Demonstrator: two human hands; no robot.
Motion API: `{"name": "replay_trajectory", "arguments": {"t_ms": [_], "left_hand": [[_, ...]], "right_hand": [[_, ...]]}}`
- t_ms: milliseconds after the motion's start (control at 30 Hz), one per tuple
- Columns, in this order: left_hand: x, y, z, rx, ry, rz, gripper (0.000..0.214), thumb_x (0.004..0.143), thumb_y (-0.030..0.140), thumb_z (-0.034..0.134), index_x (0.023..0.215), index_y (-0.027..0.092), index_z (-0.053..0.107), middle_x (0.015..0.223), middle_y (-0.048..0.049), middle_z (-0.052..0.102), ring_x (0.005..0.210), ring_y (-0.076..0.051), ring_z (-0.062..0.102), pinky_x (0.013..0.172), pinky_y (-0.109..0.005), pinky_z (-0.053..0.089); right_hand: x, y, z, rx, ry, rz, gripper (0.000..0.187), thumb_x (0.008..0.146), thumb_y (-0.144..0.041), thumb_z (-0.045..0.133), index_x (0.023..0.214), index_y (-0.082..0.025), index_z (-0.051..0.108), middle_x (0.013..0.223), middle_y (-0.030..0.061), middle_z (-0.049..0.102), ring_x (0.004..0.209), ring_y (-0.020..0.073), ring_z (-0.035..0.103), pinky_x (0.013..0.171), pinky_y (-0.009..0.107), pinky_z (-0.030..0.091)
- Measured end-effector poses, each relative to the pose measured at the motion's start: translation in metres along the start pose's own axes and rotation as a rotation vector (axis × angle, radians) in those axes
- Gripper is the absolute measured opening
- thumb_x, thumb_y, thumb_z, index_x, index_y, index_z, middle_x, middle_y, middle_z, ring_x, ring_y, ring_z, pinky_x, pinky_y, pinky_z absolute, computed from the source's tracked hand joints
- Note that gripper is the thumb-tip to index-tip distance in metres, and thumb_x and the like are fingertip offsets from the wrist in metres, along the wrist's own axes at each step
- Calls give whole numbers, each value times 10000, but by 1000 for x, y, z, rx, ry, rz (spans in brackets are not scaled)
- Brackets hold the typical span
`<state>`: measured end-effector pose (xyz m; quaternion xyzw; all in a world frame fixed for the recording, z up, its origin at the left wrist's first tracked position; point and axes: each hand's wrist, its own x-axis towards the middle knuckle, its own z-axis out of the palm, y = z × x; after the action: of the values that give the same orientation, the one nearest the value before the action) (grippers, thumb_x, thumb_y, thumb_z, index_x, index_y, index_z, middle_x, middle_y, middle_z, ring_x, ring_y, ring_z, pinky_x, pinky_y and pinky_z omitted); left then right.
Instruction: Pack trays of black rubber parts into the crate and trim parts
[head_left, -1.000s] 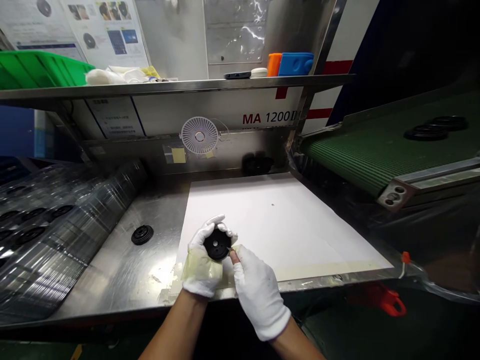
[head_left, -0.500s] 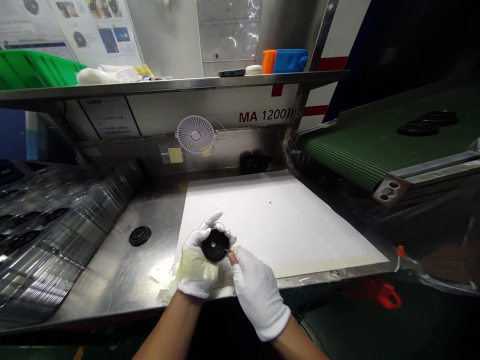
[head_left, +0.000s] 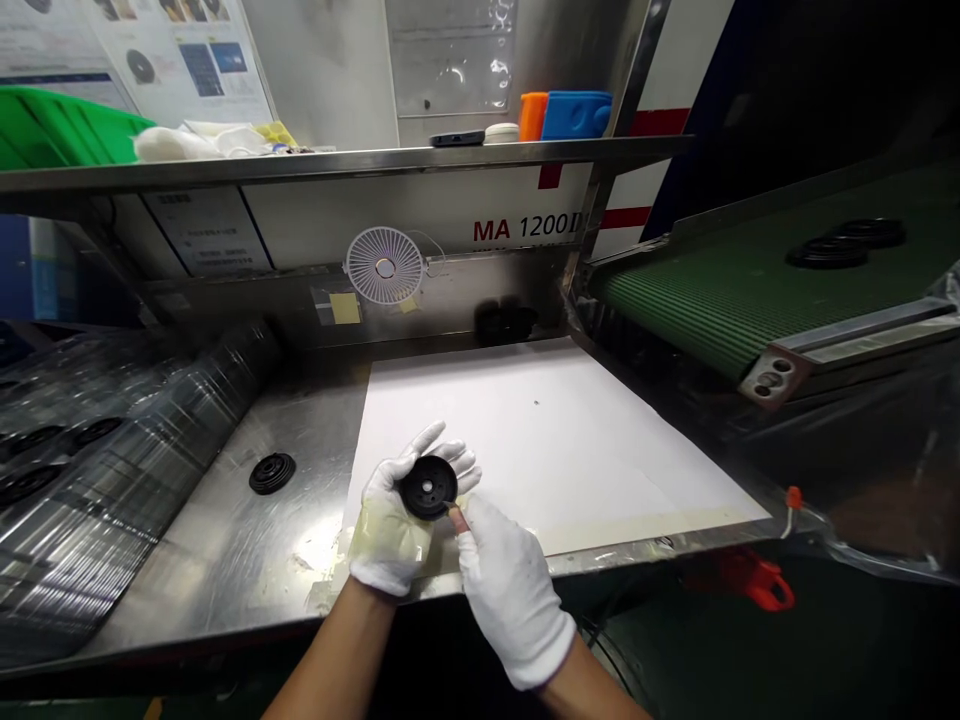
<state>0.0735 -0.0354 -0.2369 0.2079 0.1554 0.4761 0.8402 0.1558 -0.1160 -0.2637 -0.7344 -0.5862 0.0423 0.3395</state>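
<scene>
In my gloved left hand (head_left: pixel 390 535) rests a black round grooved wheel (head_left: pixel 428 488) with a hole in its middle, tilted toward me. The thumb and fingers stretch out beyond its far side. My right hand (head_left: pixel 510 580), in a white glove with one fingertip bare, is closed at the wheel's lower right edge. Whatever it pinches there is too small and hidden to make out. A second black wheel (head_left: pixel 272 473) lies on the metal tabletop, left of my hands. Under my hands is a white sheet (head_left: pixel 585 450) taped along the table's front edge.
Stacked clear plastic trays (head_left: pixel 150 480) with black wheels stand on the left. A green conveyor belt (head_left: pixel 697 310) carries more wheels (head_left: pixel 829 252) at right. Behind are a small white fan (head_left: pixel 385 266) and a shelf (head_left: pixel 337 165) bearing a green bin (head_left: pixel 67 130) and a blue block (head_left: pixel 576 115).
The fingers of my left hand have spread away from the wheel's far edge. The wheel has turned slightly in the palm. My right hand stays at its lower edge. The view has shifted slightly.
</scene>
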Motion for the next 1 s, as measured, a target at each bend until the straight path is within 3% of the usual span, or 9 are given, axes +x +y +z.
{"name": "replay_trajectory", "arguments": {"t_ms": [200, 333, 467, 567, 700, 800, 900, 1000], "left_hand": [[5, -11, 3, -66, 108, 136, 175, 792, 201, 623, 944, 145, 688, 690, -7, 584, 647, -115, 576, 724, -299, 545], [7, -16, 1, -83, 145, 220, 233, 801, 186, 629, 1029, 172, 673, 746, -8, 616, 752, -128, 621, 851, -329, 535], [-2, -5, -6, 2, 69, 36, 418, 788, 220, 571, 1201, 172, 610, 1017, -124, 662, 994, -268, 628, 851, -449, 537], [-5, -1, -8, -8, 10, -18, 427, 758, 218, 570, 1176, 148, 623, 878, -103, 659, 844, -236, 641, 780, -436, 554], [2, -9, -4, -61, 127, 113, 191, 775, 196, 633, 951, 140, 683, 693, -15, 592, 649, -117, 581, 711, -296, 550], [7, -18, -1, -115, 193, 200, 118, 782, 208, 660, 891, 163, 675, 684, 11, 581, 657, -102, 586, 775, -307, 549], [5, -21, -3, -106, 225, 272, 175, 797, 199, 633, 966, 174, 671, 741, -5, 618, 760, -130, 627, 882, -354, 529], [-1, -17, -10, -48, 176, 148, 291, 801, 221, 573, 1071, 146, 654, 881, -90, 664, 891, -220, 648, 855, -421, 539]], "right_hand": [[-3, -1, 3, -8, -16, 37, 252, 953, -284, 344, 822, -237, 554, 744, 6, 651, 660, 181, 594, 605, 319, 274], [-9, -3, 9, 45, 11, -15, 213, 926, -231, 376, 807, -235, 553, 728, -2, 651, 653, 170, 585, 598, 312, 271], [-8, 1, 8, 43, -12, -24, 224, 926, -233, 372, 793, -235, 552, 718, -2, 639, 645, 172, 577, 592, 316, 271], [-5, 4, 5, 70, -39, -1, 205, 923, -232, 376, 844, -239, 565, 764, 3, 653, 687, 181, 593, 615, 315, 290], [-5, 1, 5, 97, -61, 55, 206, 920, -218, 372, 903, -244, 575, 806, 6, 666, 725, 185, 606, 639, 306, 310], [-8, -2, 10, 91, -66, 44, 215, 923, -234, 365, 856, -240, 569, 783, 9, 661, 704, 185, 598, 627, 308, 305], [-9, -1, 12, 62, -71, 25, 233, 927, -245, 352, 796, -231, 544, 730, 11, 639, 658, 184, 575, 609, 316, 290], [-7, 3, 10, 108, -82, 29, 260, 947, -271, 325, 812, -234, 545, 743, 8, 640, 674, 182, 577, 615, 312, 299]]}}
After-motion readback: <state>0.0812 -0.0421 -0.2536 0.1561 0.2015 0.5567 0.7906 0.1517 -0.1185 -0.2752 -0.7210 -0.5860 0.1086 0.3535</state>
